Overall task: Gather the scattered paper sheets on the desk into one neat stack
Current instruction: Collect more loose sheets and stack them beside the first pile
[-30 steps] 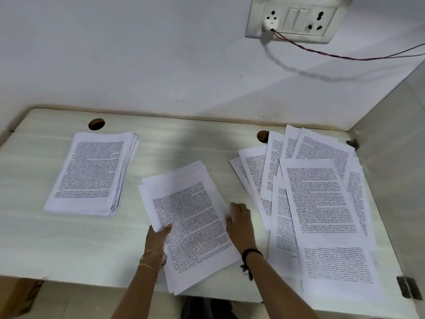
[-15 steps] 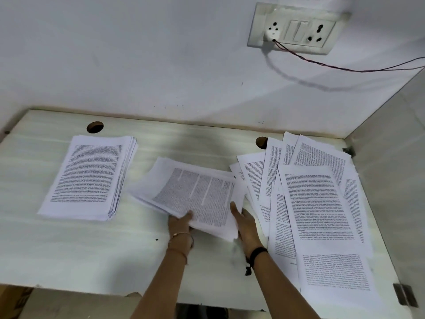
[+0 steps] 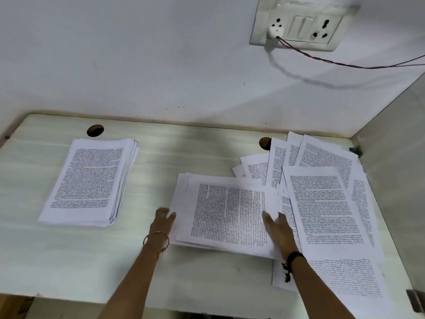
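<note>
A small bundle of printed sheets [image 3: 227, 212] lies turned sideways in the middle of the pale desk [image 3: 161, 164]. My left hand [image 3: 162, 223] touches its left edge with straight fingers. Flat on the bundle's right end rests my right hand [image 3: 277, 229], fingers spread. To the right, several loose printed sheets [image 3: 326, 203] lie fanned and overlapping, reaching the desk's front right corner. A thick, fairly even stack of sheets [image 3: 89, 180] sits at the left of the desk.
Two round cable holes [image 3: 95, 130] [image 3: 264, 142] open near the desk's back edge. A white wall backs the desk, with a switch and socket plate [image 3: 299, 25] and a wire [image 3: 345, 63]. A side panel [image 3: 395, 180] closes the right.
The bundle has been turned from upright to sideways and shifted right, next to the fanned sheets. Both hands moved with it, from gripping its lower edge to lying flat at its ends.
</note>
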The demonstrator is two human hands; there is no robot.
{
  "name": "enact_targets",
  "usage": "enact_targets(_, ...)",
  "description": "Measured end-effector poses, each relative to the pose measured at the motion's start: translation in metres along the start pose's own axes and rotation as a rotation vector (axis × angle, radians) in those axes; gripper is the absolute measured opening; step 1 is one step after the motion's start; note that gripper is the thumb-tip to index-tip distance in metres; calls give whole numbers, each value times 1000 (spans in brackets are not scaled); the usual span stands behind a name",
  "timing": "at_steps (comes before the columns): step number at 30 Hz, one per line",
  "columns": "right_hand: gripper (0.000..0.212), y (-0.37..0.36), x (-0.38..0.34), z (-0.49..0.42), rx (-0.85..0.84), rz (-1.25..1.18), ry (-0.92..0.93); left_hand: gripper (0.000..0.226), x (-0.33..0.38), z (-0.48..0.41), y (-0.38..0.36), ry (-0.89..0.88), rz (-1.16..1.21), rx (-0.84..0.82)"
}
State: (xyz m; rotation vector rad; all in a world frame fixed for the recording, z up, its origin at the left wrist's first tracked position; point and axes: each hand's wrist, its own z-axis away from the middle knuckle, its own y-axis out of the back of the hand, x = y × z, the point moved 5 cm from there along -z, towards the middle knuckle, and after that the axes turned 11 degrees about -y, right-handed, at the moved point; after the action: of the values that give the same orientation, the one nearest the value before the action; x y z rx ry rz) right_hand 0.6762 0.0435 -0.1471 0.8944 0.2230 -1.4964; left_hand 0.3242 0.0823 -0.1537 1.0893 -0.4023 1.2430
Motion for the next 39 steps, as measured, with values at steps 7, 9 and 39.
enact_targets(7,77,-34,-20,2,15,184,58,46,3,-1,-9,-5,-288,-101)
enact_targets(9,58,-31,-24,0,68,105,43,42,0,-3,-3,-56,-272,-96)
enact_targets(39,22,-78,-34,32,-266,963,347,44,-23,74,-21,128,157,324)
